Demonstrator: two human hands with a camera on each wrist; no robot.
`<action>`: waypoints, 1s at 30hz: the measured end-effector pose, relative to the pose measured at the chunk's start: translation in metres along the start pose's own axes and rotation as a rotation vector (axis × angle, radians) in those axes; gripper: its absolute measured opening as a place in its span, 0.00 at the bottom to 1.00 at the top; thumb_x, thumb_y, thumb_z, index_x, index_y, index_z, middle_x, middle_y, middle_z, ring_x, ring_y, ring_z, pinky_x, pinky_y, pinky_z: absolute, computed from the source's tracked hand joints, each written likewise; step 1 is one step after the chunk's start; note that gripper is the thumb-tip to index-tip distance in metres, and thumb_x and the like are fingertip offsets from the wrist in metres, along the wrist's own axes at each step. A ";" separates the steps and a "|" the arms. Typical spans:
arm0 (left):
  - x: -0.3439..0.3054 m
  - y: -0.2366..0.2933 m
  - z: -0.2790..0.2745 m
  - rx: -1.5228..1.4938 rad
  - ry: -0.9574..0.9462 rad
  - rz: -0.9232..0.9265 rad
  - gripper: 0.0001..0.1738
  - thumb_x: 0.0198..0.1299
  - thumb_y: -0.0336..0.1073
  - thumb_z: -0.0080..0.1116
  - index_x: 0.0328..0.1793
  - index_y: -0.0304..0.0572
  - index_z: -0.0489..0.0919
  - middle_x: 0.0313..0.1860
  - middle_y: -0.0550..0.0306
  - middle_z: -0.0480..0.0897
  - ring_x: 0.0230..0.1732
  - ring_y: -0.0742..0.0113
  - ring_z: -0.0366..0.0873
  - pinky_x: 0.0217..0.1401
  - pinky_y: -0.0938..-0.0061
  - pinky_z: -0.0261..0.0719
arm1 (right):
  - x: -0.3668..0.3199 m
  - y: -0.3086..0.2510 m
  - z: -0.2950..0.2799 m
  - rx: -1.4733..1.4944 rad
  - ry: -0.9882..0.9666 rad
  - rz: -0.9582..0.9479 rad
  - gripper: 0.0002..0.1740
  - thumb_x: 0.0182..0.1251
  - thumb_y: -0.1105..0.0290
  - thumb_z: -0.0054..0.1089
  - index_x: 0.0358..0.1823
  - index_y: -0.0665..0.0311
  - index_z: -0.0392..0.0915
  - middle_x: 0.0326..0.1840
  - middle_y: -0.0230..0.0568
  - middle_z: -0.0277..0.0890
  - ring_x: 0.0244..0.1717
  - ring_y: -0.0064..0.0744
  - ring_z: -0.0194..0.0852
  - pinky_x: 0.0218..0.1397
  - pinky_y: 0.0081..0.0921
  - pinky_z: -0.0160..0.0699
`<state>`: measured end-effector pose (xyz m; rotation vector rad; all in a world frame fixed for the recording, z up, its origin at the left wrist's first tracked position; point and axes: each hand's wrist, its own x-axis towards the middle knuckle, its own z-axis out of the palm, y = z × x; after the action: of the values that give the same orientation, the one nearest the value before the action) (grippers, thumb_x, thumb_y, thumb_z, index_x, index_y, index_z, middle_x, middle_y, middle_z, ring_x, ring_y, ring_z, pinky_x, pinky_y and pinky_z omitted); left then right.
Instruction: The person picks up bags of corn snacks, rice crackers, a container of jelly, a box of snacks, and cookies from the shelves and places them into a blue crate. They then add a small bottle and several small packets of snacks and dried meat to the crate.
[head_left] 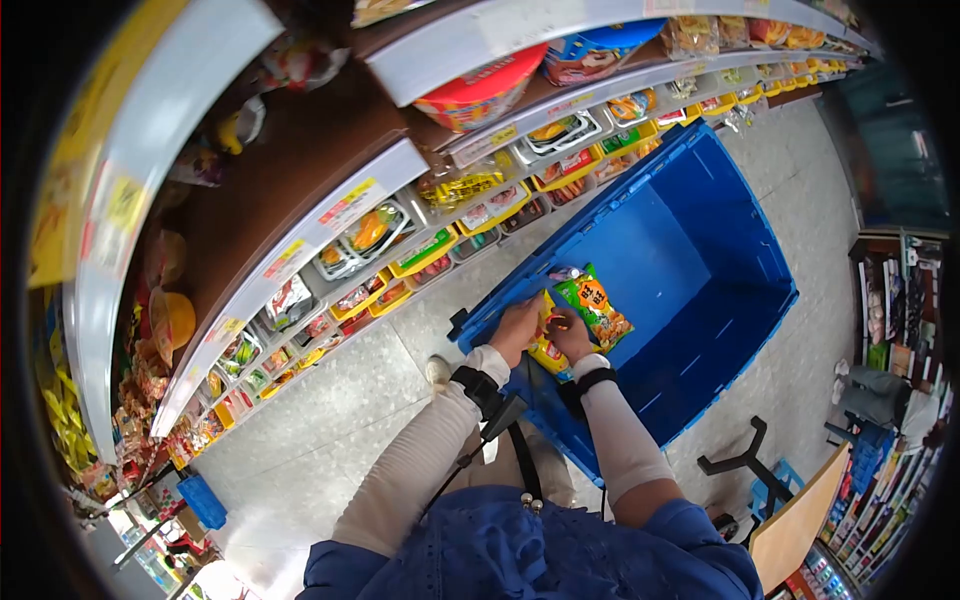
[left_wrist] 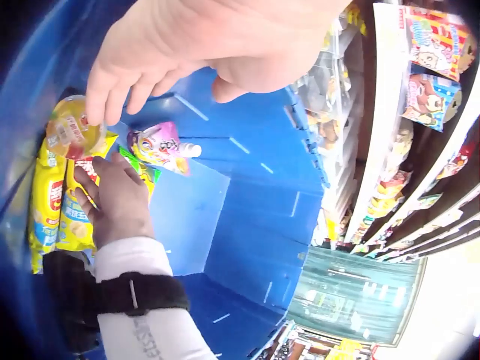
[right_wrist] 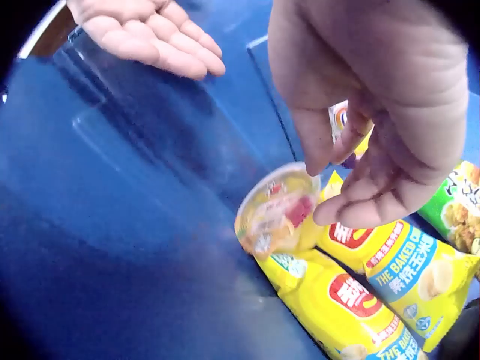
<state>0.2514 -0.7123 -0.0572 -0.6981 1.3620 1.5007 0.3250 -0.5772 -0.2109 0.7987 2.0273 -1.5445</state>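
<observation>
My left hand (left_wrist: pixel 202 52) is over the near end of the blue crate (head_left: pixel 730 180), fingers extended and holding nothing. Beside it, my right hand (right_wrist: pixel 382 120) reaches down with bent, parted fingers, thumb and fingertips right at the rim of a clear-lidded fruit jelly cup (right_wrist: pixel 277 210). That cup lies at the top ends of two yellow snack bags, a nearer bag (right_wrist: pixel 349 300) and another bag (right_wrist: pixel 412 277), side by side against the crate wall. Next to them lies a green snack bag (head_left: pixel 597 308), with a purple-and-white spouted pouch (left_wrist: pixel 159 145) near it.
Store shelves (head_left: pixel 330 215) with packaged snacks run along the left of the crate. Red and blue tubs (head_left: pixel 480 90) stand on an upper shelf. A wooden board (head_left: pixel 800 515) and a black metal frame (head_left: pixel 738 455) are at the right.
</observation>
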 end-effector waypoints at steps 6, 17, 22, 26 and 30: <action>-0.064 0.021 -0.020 -0.037 -0.155 0.339 0.22 0.56 0.43 0.53 0.55 0.43 0.69 0.39 0.60 0.77 0.39 0.73 0.74 0.40 0.82 0.70 | -0.098 -0.121 -0.024 0.443 -0.030 -0.133 0.15 0.60 0.77 0.45 0.49 0.63 0.68 0.42 0.34 0.75 0.37 0.24 0.74 0.37 0.18 0.73; -0.202 0.006 -0.169 -0.235 0.383 1.101 0.11 0.60 0.35 0.48 0.49 0.43 0.72 0.36 0.62 0.76 0.34 0.74 0.74 0.37 0.82 0.72 | -0.212 -0.274 0.106 0.352 -0.342 -0.560 0.12 0.62 0.71 0.51 0.46 0.64 0.70 0.37 0.33 0.74 0.34 0.20 0.73 0.34 0.13 0.69; -0.272 0.024 -0.244 -0.515 0.740 1.280 0.14 0.59 0.35 0.50 0.50 0.41 0.69 0.35 0.63 0.74 0.29 0.76 0.73 0.31 0.82 0.73 | -0.224 -0.346 0.179 0.232 -0.476 -0.822 0.14 0.62 0.72 0.50 0.49 0.66 0.69 0.34 0.30 0.72 0.32 0.20 0.74 0.34 0.13 0.70; -0.297 0.051 -0.283 -0.535 0.936 1.226 0.23 0.57 0.38 0.52 0.56 0.36 0.65 0.35 0.61 0.74 0.28 0.78 0.73 0.25 0.83 0.73 | -0.226 -0.392 0.228 0.178 -0.453 -0.881 0.20 0.62 0.70 0.50 0.55 0.69 0.64 0.35 0.33 0.71 0.31 0.20 0.74 0.32 0.14 0.71; -0.300 0.065 -0.314 -0.279 0.905 1.057 0.28 0.57 0.40 0.51 0.61 0.32 0.61 0.35 0.59 0.74 0.25 0.78 0.72 0.22 0.83 0.73 | -0.228 -0.419 0.259 0.081 -0.417 -0.805 0.25 0.62 0.68 0.50 0.58 0.72 0.60 0.36 0.36 0.70 0.29 0.21 0.74 0.30 0.14 0.72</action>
<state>0.2492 -1.0891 0.1684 -0.9532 2.4745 2.3628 0.2042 -0.9482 0.1668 -0.3773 2.0568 -1.9871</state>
